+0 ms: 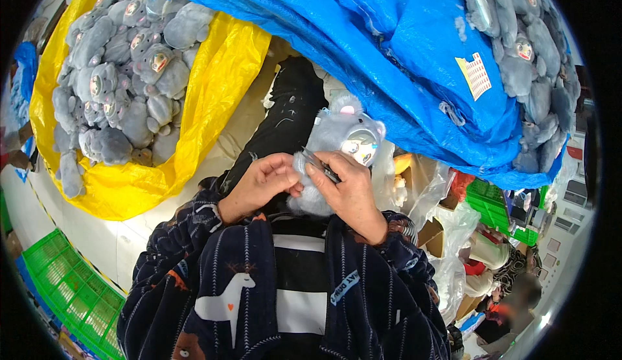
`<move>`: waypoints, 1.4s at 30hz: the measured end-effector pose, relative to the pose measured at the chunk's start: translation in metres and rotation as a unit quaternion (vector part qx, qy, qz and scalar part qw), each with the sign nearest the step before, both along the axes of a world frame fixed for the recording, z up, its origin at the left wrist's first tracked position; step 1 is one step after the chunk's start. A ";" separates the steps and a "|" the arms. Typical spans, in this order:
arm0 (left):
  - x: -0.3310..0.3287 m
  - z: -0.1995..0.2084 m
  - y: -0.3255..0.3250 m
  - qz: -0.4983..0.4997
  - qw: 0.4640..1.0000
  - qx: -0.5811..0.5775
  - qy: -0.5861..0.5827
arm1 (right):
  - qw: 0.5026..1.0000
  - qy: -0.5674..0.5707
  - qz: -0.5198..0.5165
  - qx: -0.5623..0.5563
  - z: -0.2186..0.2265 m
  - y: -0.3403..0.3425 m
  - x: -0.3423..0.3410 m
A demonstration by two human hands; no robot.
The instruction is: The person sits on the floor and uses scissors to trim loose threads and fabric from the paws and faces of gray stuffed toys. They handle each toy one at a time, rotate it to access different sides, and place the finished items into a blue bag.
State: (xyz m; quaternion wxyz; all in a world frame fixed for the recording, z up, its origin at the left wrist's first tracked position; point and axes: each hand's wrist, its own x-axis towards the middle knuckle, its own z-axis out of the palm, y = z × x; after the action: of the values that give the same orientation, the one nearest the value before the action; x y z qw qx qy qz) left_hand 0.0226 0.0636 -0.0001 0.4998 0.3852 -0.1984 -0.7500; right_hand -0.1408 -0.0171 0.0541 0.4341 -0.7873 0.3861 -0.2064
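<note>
Nearest the camera, a dark blue patterned robe (259, 289) covered the person's chest and forearms. Just beyond it, both hands met at a grey plush toy (337, 146) held over the lap, its round face turned to the right. The left hand (259, 182) had its fingers pinched together on the toy's grey fur. The right hand (350, 191) was closed around small metal snips (322, 166), whose tip touched the fur beside the left fingertips. To the near left lay a green plastic crate (65, 289) on the floor. Farther left, a yellow sack (214, 81) stood open, filled with more grey plush toys (123, 68). Farther right, a blue sack (389, 43) spread wide, with another heap of grey toys (525, 56) on its far right side.
</note>
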 end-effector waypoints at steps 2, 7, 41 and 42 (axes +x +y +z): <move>0.000 -0.007 0.000 0.000 1.000 0.009 0.009 | 1.000 0.014 0.002 0.000 -0.001 0.002 0.000; -0.001 -0.009 0.004 -0.014 0.996 -0.038 -0.078 | 0.998 0.040 -0.004 0.042 -0.005 0.002 -0.003; -0.004 -0.026 0.013 0.000 0.991 -0.064 -0.117 | 0.993 0.073 0.075 -0.060 -0.019 0.006 -0.004; -0.005 -0.028 0.013 -0.003 0.988 -0.063 -0.141 | 0.993 0.083 0.073 -0.051 -0.021 0.006 -0.004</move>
State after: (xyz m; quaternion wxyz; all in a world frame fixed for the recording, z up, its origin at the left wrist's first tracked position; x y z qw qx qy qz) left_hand 0.0180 0.0765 -0.0277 0.4878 0.4538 -0.3150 -0.6759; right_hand -0.1447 -0.0111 0.0335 0.3737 -0.8489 0.3514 -0.1272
